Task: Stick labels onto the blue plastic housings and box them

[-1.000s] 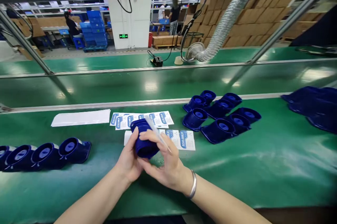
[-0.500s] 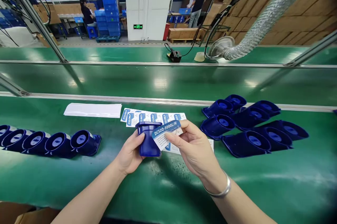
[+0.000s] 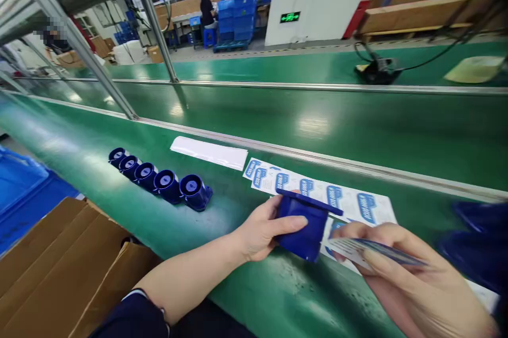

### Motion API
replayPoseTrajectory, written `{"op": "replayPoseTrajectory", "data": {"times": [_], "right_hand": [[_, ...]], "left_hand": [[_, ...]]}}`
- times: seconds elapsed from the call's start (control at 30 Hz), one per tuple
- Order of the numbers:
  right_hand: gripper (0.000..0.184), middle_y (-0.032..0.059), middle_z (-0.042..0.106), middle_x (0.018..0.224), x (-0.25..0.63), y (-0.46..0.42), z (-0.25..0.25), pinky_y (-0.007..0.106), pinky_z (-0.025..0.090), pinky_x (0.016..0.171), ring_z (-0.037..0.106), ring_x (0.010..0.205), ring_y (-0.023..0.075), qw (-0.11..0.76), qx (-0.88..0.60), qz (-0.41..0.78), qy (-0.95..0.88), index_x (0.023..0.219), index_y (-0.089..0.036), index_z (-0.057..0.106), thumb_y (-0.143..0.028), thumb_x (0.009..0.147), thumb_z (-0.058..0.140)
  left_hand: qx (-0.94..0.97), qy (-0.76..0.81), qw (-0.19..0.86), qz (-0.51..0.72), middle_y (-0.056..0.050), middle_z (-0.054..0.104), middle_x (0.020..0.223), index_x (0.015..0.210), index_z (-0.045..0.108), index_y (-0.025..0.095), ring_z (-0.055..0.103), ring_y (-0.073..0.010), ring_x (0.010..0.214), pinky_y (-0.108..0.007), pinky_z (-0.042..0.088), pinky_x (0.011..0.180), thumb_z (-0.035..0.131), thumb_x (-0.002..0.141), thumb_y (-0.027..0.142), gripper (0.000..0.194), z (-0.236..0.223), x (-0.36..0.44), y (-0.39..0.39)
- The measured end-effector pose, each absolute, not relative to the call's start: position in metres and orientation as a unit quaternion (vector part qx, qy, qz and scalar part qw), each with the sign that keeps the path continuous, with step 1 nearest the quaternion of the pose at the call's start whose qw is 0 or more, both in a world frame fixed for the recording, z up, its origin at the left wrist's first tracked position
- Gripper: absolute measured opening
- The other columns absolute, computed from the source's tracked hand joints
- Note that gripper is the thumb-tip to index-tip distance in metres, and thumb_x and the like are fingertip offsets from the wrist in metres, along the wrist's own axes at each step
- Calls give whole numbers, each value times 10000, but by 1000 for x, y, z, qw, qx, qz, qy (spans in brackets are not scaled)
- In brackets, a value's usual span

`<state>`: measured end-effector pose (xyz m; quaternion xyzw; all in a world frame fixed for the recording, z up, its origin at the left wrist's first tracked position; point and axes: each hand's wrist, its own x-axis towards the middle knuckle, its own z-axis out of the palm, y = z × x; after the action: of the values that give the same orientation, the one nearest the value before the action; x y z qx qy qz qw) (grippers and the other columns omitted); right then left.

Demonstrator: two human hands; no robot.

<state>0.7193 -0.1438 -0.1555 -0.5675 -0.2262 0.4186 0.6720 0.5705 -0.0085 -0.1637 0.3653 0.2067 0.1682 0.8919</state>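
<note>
My left hand (image 3: 260, 229) is wrapped round a dark blue plastic housing (image 3: 304, 227), its thumb lying on the smooth side wall and the flanged rim at the top. To the right, my right hand (image 3: 424, 280) pinches a sticker label (image 3: 351, 249) between thumb and fingers. The label is seen nearly edge-on, apart from the housing. Beneath and behind both hands lie printed sheets of blue-and-white labels (image 3: 349, 200). The right hand is somewhat smeared by motion.
Several similar blue housings (image 3: 166, 184) stand in a row on the green bench at left; more blurred ones (image 3: 476, 253) lie at far right. White sheets (image 3: 210, 153) rest near the metal rail. A cardboard box (image 3: 59, 269) and blue crate (image 3: 24, 179) are at lower left.
The view has swung left and tilted. The label has moved from against the housing to apart on its right, and turned nearly edge-on. Both hands keep their holds.
</note>
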Motion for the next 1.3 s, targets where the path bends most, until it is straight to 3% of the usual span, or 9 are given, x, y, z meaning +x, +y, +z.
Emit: {"op": "replayPoseTrajectory", "data": {"times": [0.1, 0.23, 0.33, 0.53, 0.77, 0.87, 1.0, 1.3], "right_hand": [[539, 42, 639, 833, 721, -143, -159, 301, 612, 635, 691, 718, 156, 665, -575, 422, -221, 651, -94, 458, -384, 508, 891], [571, 10, 607, 809, 714, -140, -153, 187, 559, 586, 631, 655, 63, 661, -577, 431, -212, 706, -95, 447, -402, 525, 893], [572, -16, 567, 778, 707, -135, -146, 134, 539, 614, 583, 663, 3, 660, -555, 457, -219, 741, -99, 393, -390, 602, 865], [575, -44, 541, 773, 699, -130, -139, 114, 506, 639, 547, 651, -30, 653, -547, 476, -217, 807, -110, 389, -400, 633, 853], [582, -43, 498, 758, 692, -132, -143, 100, 449, 642, 511, 669, -39, 637, -580, 472, -188, 852, -112, 436, -456, 633, 851], [583, -41, 488, 772, 691, -131, -143, 86, 433, 647, 492, 688, -49, 638, -580, 474, -179, 857, -111, 440, -467, 638, 846], [602, -41, 520, 792, 691, -130, -141, 83, 437, 665, 509, 705, -47, 639, -566, 495, -159, 879, -116, 429, -455, 626, 858], [609, -37, 513, 802, 691, -128, -142, 90, 431, 683, 496, 710, -50, 640, -567, 496, -153, 875, -111, 436, -464, 619, 860]], "left_hand": [[384, 206, 884, 170, -159, 581, 1398, 1364, 597, 208, 524, -349, 1326, -439, 443, 1072, 911, 660, 471, 815, -162, 570, -8], [384, 212, 883, 169, -153, 580, 1397, 1404, 554, 190, 562, -339, 1270, -392, 522, 960, 862, 732, 424, 775, -156, 567, -9], [403, 204, 880, 149, -130, 507, 1494, 1517, 426, 263, 558, -354, 1279, -398, 577, 857, 800, 817, 357, 799, -151, 564, -7], [441, 178, 864, 169, -45, 409, 1595, 1616, 258, 344, 420, -264, 1447, -342, 441, 1135, 743, 904, 293, 864, -149, 564, -2], [446, 190, 858, 168, -86, 438, 1576, 1655, 94, 323, 446, -297, 1428, -386, 456, 1125, 708, 934, 340, 947, -147, 565, -8], [452, 194, 856, 158, -72, 375, 1620, 1657, 47, 331, 423, -293, 1443, -380, 453, 1128, 678, 953, 359, 946, -146, 564, -9], [472, 179, 849, 156, -39, 253, 1678, 1657, 15, 337, 341, -260, 1498, -348, 366, 1203, 631, 985, 375, 913, -147, 562, -7], [500, 172, 836, 148, -16, 229, 1683, 1655, -27, 333, 290, -236, 1521, -335, 338, 1222, 594, 1002, 403, 904, -149, 561, -6]]}}
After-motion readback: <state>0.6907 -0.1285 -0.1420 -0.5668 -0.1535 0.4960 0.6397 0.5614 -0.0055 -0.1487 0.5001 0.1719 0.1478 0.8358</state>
